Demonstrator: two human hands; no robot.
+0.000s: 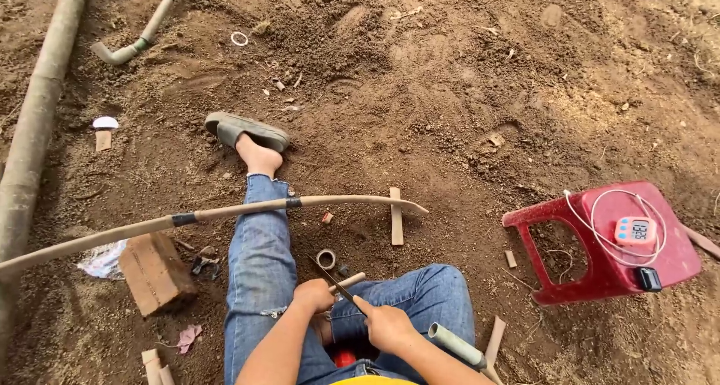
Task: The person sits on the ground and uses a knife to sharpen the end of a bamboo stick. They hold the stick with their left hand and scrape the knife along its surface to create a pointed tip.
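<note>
Left hand (313,295) fingers are clamped on a short bamboo stick (347,282). Right hand (388,328) fingers are clamped on a dark blade (339,285) laid against the stick, above the jeans (262,257).

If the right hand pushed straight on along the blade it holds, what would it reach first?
Probably the left hand: the right hand points its dark blade up-left past it. Beyond lies a small tape ring. Depth is unclear.

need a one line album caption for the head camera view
Seated on bare soil, a person's left hand steadies a short stick while the right hand works a dark blade against it.
</note>
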